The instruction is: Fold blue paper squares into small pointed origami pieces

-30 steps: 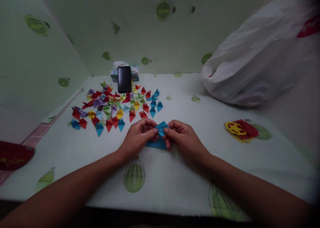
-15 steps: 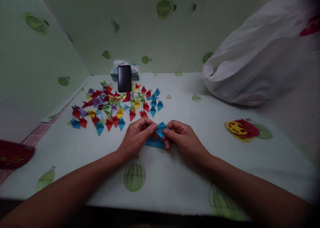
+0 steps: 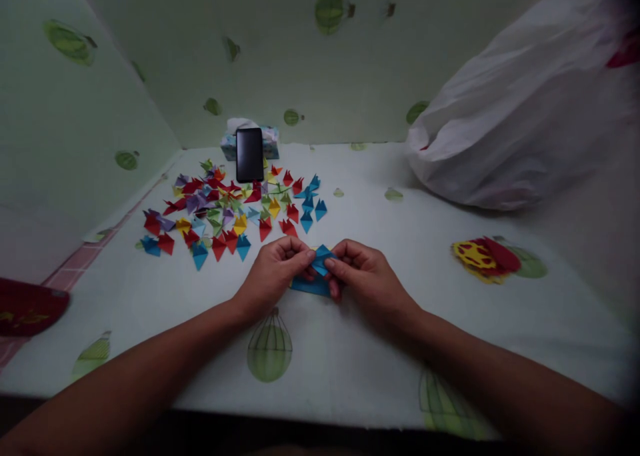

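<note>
A small folded piece of blue origami paper (image 3: 323,259) is pinched between my two hands, just above the table. My left hand (image 3: 277,269) grips its left side between thumb and fingers. On its right side, my right hand (image 3: 363,273) closes thumb over curled fingers. Beneath them a flat blue paper sheet (image 3: 311,285) lies on the table, partly covered by my fingers. Beyond my left hand spreads a pile of folded paper pieces (image 3: 230,241) in red, blue, yellow, green and purple.
A black phone (image 3: 249,155) leans on a tissue box (image 3: 271,141) behind the pile. A large white plastic bag (image 3: 500,129) bulges at the back right. Red and yellow cut-outs (image 3: 480,257) lie at right. A dark red object (image 3: 33,307) sits at the left edge.
Both hands stay in nearly the same place, still pinching the blue paper, which has tilted slightly. The whole view has shifted a little.
</note>
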`<state>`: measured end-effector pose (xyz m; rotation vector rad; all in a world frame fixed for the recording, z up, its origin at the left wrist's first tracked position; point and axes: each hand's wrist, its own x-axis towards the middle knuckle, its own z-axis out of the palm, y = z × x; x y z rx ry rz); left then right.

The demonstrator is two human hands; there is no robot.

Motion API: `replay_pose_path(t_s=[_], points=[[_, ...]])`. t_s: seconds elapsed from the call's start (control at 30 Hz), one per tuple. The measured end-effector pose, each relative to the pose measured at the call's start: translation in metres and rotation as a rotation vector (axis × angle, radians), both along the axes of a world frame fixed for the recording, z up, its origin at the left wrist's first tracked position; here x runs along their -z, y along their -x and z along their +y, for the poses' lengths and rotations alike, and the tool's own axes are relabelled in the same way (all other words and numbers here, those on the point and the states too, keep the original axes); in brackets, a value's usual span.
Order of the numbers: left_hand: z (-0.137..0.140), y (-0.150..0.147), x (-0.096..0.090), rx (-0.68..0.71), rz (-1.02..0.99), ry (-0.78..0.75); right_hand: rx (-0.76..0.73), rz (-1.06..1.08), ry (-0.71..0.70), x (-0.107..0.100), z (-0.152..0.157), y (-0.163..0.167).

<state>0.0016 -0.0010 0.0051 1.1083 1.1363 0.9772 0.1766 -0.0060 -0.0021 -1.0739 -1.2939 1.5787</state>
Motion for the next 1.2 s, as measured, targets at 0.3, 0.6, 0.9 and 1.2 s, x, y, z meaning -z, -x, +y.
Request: replay_pose_path(t_s=[0.3, 0.6, 0.9, 1.2], points=[[0.0000, -0.0009, -0.0026, -0.012, 0.009, -0.002, 0.011, 0.018, -0.015, 0.0027, -0.0016, 0.0009], [0.0001, -0.0010, -0.0024, -0.017, -0.011, -0.012, 0.031, 0.041, -0.015, 0.0049, -0.0020, 0.0021], [-0.0002, -0.0009, 0.0017, -0.045, -0.100, 0.003, 0.039, 0.023, -0.060, 0.0042, 0.0015, 0.0003], [0.0000, -0.0006, 0.0035, 0.036, -0.126, 0.093, 0.068, -0.047, -0.108, -0.0004, 0.0015, -0.0019]])
